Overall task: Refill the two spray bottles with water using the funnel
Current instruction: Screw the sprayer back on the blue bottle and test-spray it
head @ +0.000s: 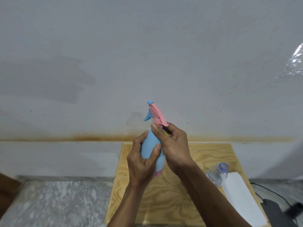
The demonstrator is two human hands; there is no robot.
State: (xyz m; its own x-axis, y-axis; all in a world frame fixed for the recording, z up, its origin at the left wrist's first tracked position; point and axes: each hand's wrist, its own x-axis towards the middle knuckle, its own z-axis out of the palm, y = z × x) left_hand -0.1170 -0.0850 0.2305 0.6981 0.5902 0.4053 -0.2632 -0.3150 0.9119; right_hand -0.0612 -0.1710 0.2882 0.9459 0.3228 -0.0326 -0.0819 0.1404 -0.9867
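Bottle — between both hands' fingers

Two bare forearms enter from the bottom edge, no sleeves visible up to the frame border. Left hand and right hand: no gloves, no rings on the fingers, nothing worn at either wrist below them. Fingernails short and unpainted, seen clearest on the left thumb.
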